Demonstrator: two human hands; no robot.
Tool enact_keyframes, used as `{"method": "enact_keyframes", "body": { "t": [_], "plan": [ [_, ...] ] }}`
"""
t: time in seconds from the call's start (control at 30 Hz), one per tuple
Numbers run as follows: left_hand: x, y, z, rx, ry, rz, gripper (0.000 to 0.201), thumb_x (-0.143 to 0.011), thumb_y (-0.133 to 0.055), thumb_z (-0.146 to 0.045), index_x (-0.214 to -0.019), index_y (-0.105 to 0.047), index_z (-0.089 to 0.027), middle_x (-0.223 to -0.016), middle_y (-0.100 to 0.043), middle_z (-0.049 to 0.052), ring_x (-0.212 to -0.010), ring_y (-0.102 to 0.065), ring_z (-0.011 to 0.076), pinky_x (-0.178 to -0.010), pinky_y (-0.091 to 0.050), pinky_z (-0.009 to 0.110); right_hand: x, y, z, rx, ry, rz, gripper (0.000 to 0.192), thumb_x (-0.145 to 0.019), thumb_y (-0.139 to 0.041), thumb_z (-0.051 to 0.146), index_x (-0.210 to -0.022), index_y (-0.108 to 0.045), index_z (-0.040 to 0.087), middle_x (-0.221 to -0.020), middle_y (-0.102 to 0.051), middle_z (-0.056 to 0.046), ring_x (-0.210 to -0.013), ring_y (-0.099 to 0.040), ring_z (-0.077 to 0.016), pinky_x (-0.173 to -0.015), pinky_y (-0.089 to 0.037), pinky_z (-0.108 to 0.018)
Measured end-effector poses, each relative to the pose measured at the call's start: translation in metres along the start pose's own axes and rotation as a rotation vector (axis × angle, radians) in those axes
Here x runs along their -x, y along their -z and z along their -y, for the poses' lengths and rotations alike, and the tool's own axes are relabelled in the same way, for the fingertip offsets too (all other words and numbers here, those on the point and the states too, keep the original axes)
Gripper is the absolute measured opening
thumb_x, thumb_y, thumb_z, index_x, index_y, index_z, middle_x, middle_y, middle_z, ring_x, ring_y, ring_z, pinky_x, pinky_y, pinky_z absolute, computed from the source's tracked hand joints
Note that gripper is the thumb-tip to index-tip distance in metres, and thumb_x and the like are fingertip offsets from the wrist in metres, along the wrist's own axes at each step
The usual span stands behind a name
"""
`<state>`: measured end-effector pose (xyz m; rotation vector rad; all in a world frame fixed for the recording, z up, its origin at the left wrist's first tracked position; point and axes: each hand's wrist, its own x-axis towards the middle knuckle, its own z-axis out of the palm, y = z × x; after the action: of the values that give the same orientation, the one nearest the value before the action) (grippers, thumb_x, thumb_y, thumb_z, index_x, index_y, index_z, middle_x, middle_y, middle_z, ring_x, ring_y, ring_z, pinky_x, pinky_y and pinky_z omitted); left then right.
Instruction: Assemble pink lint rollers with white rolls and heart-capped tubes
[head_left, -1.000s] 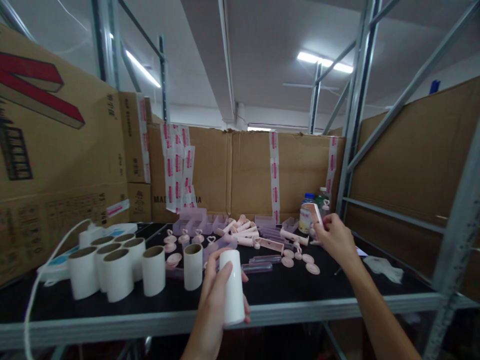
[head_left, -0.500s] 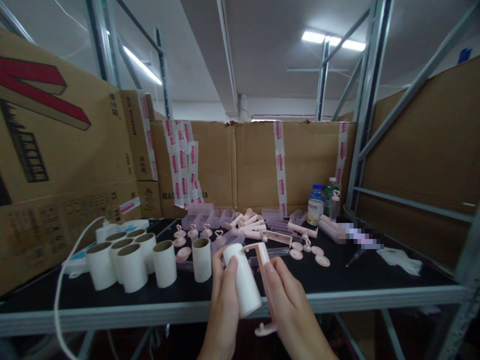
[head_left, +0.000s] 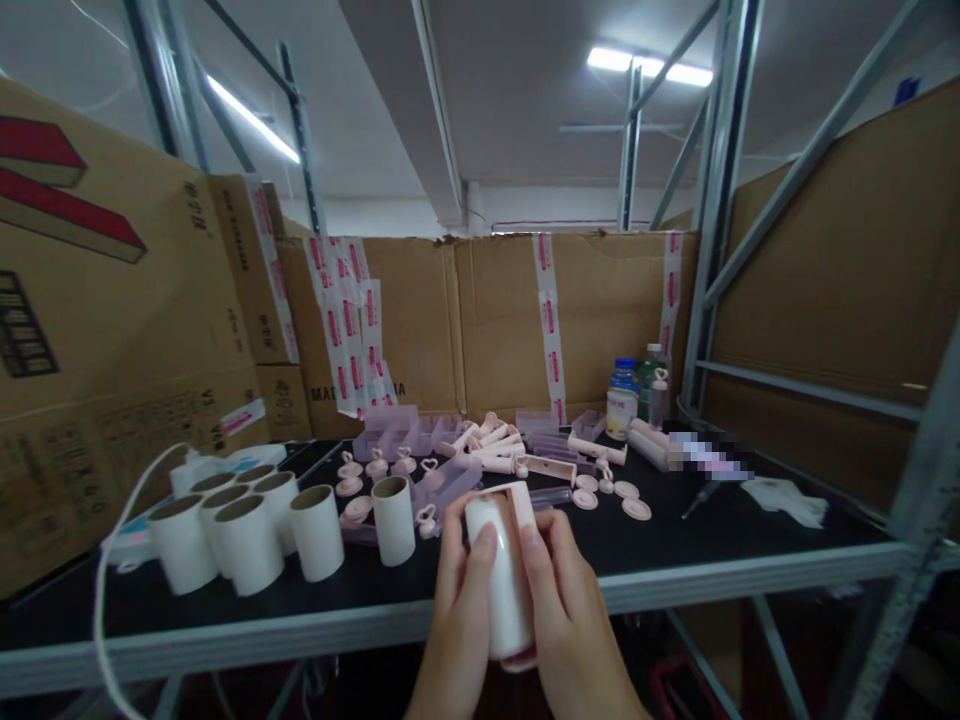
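Nearest to the camera, both hands press around a white roll (head_left: 504,580), just in front of the front edge of the bench (head_left: 675,560). The left hand (head_left: 461,610) wraps the roll from its left side, thumb on top. The right hand (head_left: 574,610) pinches a pink frame (head_left: 517,500) against the roll's right side; the frame hooks over the top end of the roll, so it seems the hands hold the two parts tight together to seat one in the other.

Behind the roll and to its left, a group of white rolls (head_left: 225,530) stands upright on the bench, with one single roll (head_left: 394,518) closer. Behind the roll and to its right lie small pink caps (head_left: 626,497). Farther behind are pink handles (head_left: 491,450) in a loose pile and purple covers (head_left: 390,425). Far right behind, a bottle (head_left: 622,400) stands near the cardboard wall (head_left: 487,320).
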<state>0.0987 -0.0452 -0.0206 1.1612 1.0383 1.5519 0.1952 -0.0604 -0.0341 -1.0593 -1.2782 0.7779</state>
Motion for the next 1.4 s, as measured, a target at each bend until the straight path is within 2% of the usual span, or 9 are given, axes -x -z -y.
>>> {"method": "enact_keyframes", "body": {
  "t": [0.2, 0.47, 0.57, 0.67, 0.8, 0.9, 1.0, 1.2, 1.4],
  "plan": [
    [0.002, 0.0, 0.0, -0.022, -0.024, 0.005, 0.048, -0.087, -0.064, -0.057, -0.126, -0.057, -0.028, -0.118, -0.072, 0.007, -0.104, -0.07, 0.03, -0.076, -0.058, 0.033, -0.002, 0.002, 0.005, -0.014, -0.064, 0.005, 0.041, -0.101, -0.04, 0.064, -0.105, -0.055, 0.027, -0.102, -0.072, -0.005, -0.088, -0.071, -0.024, -0.071, -0.06, -0.033],
    [0.009, -0.003, -0.003, -0.148, -0.095, 0.014, 0.038, -0.096, -0.053, -0.051, -0.126, -0.055, -0.028, -0.133, -0.066, 0.006, -0.123, -0.061, 0.0276, -0.103, -0.046, 0.035, -0.005, 0.003, 0.0, 0.05, 0.06, 0.026, 0.041, -0.104, -0.04, 0.058, -0.13, -0.053, 0.028, -0.117, -0.072, -0.006, -0.102, -0.071, -0.0235, -0.08, -0.056, -0.03],
    [0.011, -0.003, -0.006, -0.196, -0.166, 0.042, 0.036, -0.095, -0.054, -0.05, -0.123, -0.058, -0.028, -0.127, -0.069, 0.006, -0.119, -0.063, 0.028, -0.099, -0.048, 0.034, -0.005, 0.003, 0.003, 0.045, 0.09, 0.004, 0.038, -0.105, -0.039, 0.056, -0.121, -0.058, 0.027, -0.109, -0.072, -0.003, -0.095, -0.071, -0.0204, -0.08, -0.053, -0.027],
    [0.014, -0.003, -0.009, -0.229, -0.199, 0.067, 0.036, -0.093, -0.057, -0.052, -0.119, -0.061, -0.028, -0.115, -0.072, 0.005, -0.102, -0.067, 0.0277, -0.088, -0.051, 0.034, -0.005, 0.003, 0.005, 0.02, 0.136, -0.053, 0.035, -0.106, -0.039, 0.053, -0.111, -0.06, 0.026, -0.101, -0.071, -0.002, -0.09, -0.068, -0.0189, -0.08, -0.051, -0.027],
    [0.015, -0.003, -0.014, -0.273, -0.216, 0.143, 0.037, -0.093, -0.057, -0.054, -0.118, -0.06, -0.027, -0.11, -0.072, 0.005, -0.089, -0.069, 0.0247, -0.082, -0.053, 0.031, -0.004, 0.002, 0.001, -0.037, 0.192, -0.115, 0.032, -0.105, -0.042, 0.052, -0.114, -0.059, 0.025, -0.106, -0.069, -0.004, -0.094, -0.067, -0.0195, -0.083, -0.051, -0.028],
    [0.013, 0.0, -0.015, -0.356, -0.256, 0.215, 0.039, -0.096, -0.051, -0.054, -0.121, -0.057, -0.025, -0.113, -0.072, 0.006, -0.093, -0.069, 0.0236, -0.084, -0.054, 0.031, -0.003, -0.001, -0.001, -0.075, 0.169, -0.152, 0.033, -0.104, -0.044, 0.053, -0.114, -0.06, 0.026, -0.109, -0.071, -0.005, -0.095, -0.068, -0.0201, -0.078, -0.051, -0.028],
    [0.011, 0.005, -0.014, -0.433, -0.311, 0.234, 0.038, -0.098, -0.049, -0.051, -0.124, -0.056, -0.024, -0.117, -0.072, 0.007, -0.102, -0.07, 0.0237, -0.089, -0.054, 0.03, -0.001, -0.004, -0.001, -0.079, 0.151, -0.187, 0.033, -0.104, -0.044, 0.054, -0.108, -0.061, 0.025, -0.102, -0.072, -0.004, -0.088, -0.068, -0.0201, -0.073, -0.05, -0.028],
    [0.01, 0.008, -0.01, -0.501, -0.348, 0.284, 0.037, -0.099, -0.045, -0.046, -0.128, -0.054, -0.024, -0.122, -0.072, 0.009, -0.111, -0.069, 0.0245, -0.094, -0.053, 0.032, 0.0, -0.003, 0.004, -0.083, 0.137, -0.204, 0.034, -0.104, -0.044, 0.055, -0.102, -0.061, 0.025, -0.093, -0.071, -0.002, -0.082, -0.066, -0.019, -0.074, -0.049, -0.028],
    [0.012, 0.007, -0.01, -0.548, -0.399, 0.272, 0.04, -0.1, -0.043, -0.044, -0.132, -0.051, -0.021, -0.126, -0.071, 0.013, -0.111, -0.071, 0.0257, -0.095, -0.054, 0.034, 0.001, -0.003, 0.005, -0.103, 0.123, -0.201, 0.036, -0.103, -0.045, 0.058, -0.102, -0.059, 0.024, -0.091, -0.069, -0.002, -0.081, -0.064, -0.0186, -0.074, -0.047, -0.028]
  ]
}}
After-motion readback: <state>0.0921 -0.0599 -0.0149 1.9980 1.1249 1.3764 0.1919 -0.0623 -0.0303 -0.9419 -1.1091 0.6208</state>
